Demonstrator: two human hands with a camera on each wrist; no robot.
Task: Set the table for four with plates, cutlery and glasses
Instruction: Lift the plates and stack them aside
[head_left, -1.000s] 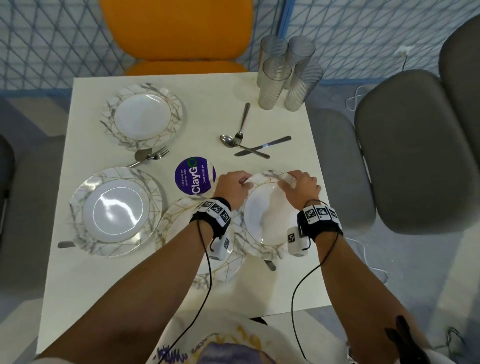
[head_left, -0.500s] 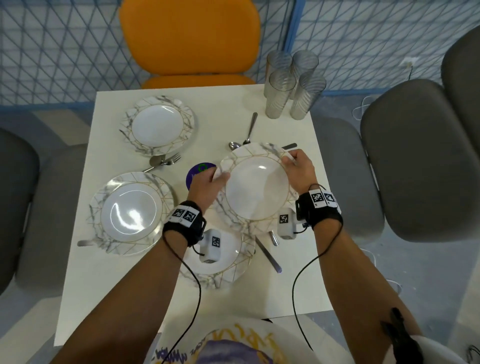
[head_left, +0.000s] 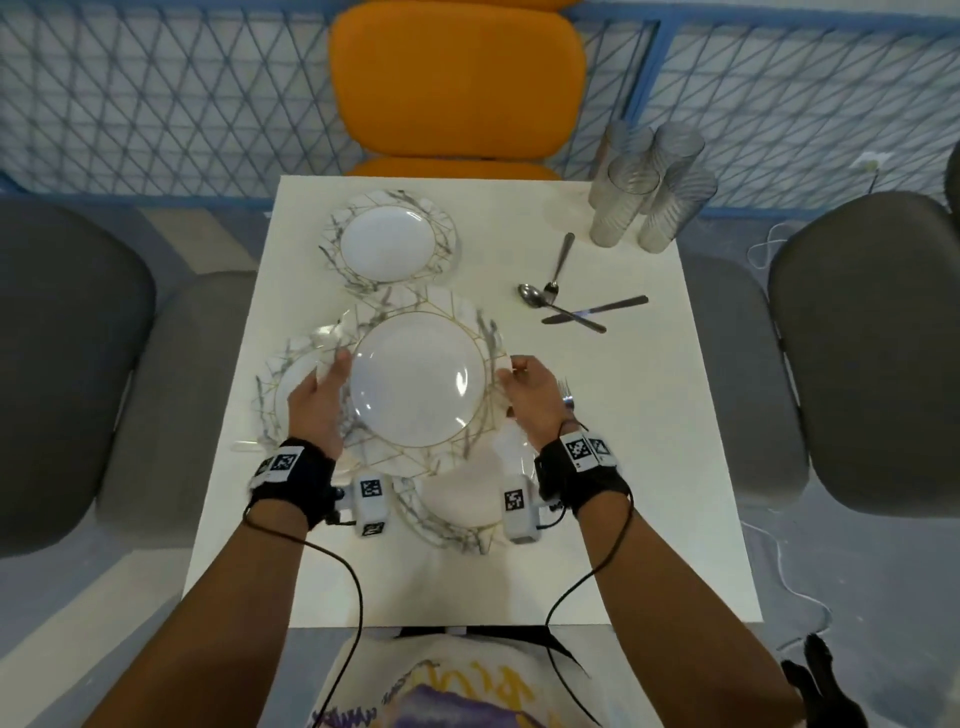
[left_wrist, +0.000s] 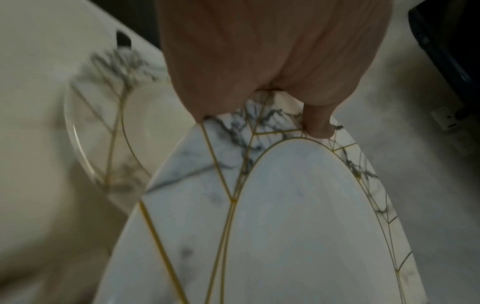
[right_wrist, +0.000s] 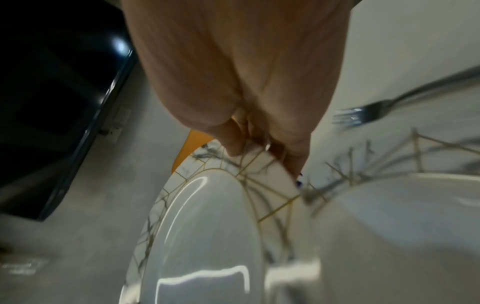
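Observation:
Both hands hold a marble-patterned plate (head_left: 418, 382) with gold lines in the air above the table's middle. My left hand (head_left: 319, 400) grips its left rim (left_wrist: 259, 127); my right hand (head_left: 527, 397) pinches its right rim (right_wrist: 249, 164). Under it a second plate (head_left: 270, 395) lies at the left, partly hidden. A third plate (head_left: 467, 512) lies near the front, a fourth (head_left: 387, 241) at the far side. A fork, spoon and knife (head_left: 563, 306) lie crossed at the right. Several glasses (head_left: 649, 192) stand at the far right corner.
The white table (head_left: 623, 467) has an orange chair (head_left: 457, 78) beyond it and grey chairs (head_left: 872, 353) on both sides. A fork (right_wrist: 363, 114) lies on the table beside my right wrist. Cables hang from both wristbands.
The plate has been lifted from the right front of the table and carried left and away from me, and now covers the purple sticker and the cutlery by the left plate.

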